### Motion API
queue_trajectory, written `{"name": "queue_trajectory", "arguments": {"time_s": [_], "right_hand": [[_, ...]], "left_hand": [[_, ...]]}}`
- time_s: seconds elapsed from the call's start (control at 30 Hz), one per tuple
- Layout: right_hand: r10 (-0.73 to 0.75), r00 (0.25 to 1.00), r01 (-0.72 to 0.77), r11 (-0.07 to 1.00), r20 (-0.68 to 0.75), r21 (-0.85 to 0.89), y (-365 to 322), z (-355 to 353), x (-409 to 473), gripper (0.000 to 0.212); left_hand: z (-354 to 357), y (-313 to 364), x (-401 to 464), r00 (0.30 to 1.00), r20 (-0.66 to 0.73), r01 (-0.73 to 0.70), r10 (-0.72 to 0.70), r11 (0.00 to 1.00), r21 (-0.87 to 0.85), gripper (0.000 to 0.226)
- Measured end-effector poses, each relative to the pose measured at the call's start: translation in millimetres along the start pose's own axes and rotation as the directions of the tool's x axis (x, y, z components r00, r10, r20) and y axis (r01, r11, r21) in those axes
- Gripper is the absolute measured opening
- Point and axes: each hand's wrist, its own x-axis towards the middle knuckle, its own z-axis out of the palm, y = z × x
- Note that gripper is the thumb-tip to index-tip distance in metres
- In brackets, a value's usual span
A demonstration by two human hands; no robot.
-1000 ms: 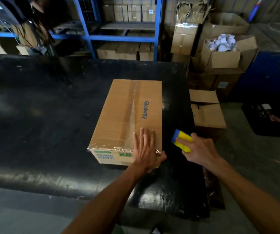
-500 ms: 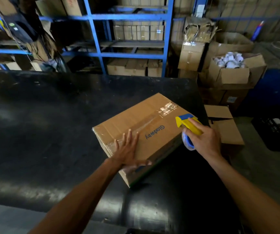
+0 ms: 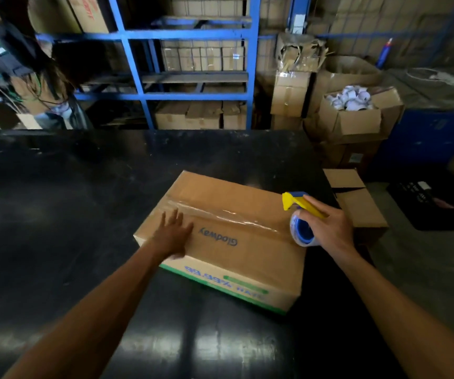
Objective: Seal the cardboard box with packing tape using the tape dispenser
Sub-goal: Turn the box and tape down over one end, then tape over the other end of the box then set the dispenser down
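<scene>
A brown cardboard box (image 3: pixel 236 258) printed "Glodway" lies on the black table (image 3: pixel 56 214), its long side across my view. Clear tape runs along its top seam. My left hand (image 3: pixel 172 233) rests flat on the box's left end, fingers spread. My right hand (image 3: pixel 327 228) grips the yellow and blue tape dispenser (image 3: pixel 298 214), with its tape roll at the box's right end where the seam tape ends.
Blue metal shelving (image 3: pixel 193 77) with stacked cartons stands behind the table. To the right are open cartons (image 3: pixel 357 116), one holding white items, a low carton (image 3: pixel 357 203) beside the table's edge, and a black crate (image 3: pixel 425 203) on the floor.
The box has been turned about a quarter turn, so its seam now runs left to right. My left hand shifted to its left end; the dispenser moved onto the right end.
</scene>
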Motion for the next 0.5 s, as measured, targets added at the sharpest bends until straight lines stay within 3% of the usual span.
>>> {"name": "queue_trajectory", "arguments": {"time_s": [0.13,0.23,0.37,0.5], "right_hand": [[0.054,0.997,-0.051,0.997,-0.054,0.056,-2.8,-6.7,-4.4,0.048],[0.04,0.996,-0.039,0.999,-0.078,0.012,-3.2,-21.3,-9.8,0.047],[0.011,0.991,-0.012,1.0,-0.135,-0.008,2.7,-44.4,-13.4,0.045],[0.05,0.994,-0.049,0.999,-0.1,0.009,7.0,-52.2,-14.9,0.045]], "left_hand": [[-13.5,121.2,17.6,0.994,-0.069,-0.105,0.086,0.936,-0.337,0.103],[-14.8,211.3,16.6,0.993,-0.111,-0.099,0.049,0.855,-0.508,0.128],[-14.4,245.2,21.7,0.982,-0.182,-0.046,-0.041,0.893,-0.448,0.129],[-15.3,214.8,24.6,0.968,-0.235,-0.168,0.086,0.92,-0.355,0.124]]}}
